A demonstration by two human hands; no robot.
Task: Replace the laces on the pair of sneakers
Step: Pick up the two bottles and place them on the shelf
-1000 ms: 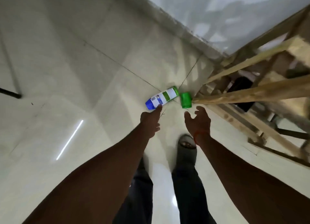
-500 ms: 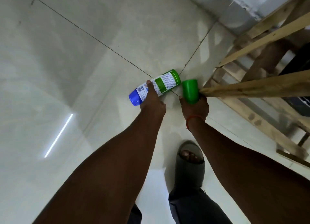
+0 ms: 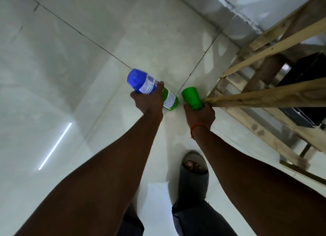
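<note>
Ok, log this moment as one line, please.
left hand: grips blue-green can | right hand: grips green cup | beside: wooden frame | sneakers: not in view

Glossy tiled floor (image 3: 70, 50), wooden frame (image 3: 264, 98)

No word, brand or number can be read. The only print is on the blue-and-green cylindrical spray can (image 3: 139, 82), which the left hand (image 3: 147, 101) grips round its middle, tilted with the blue end up and to the left. A white label panel (image 3: 147, 87) on the blue part, just left of the fingers, carries rows of small dark print too blurred to make out. A second white panel (image 3: 169, 99) on the green part lies right of that hand, near the green plastic cap (image 3: 191, 98) that the right hand (image 3: 200, 115) holds. It bears fine lines of text, likewise illegible.
</note>
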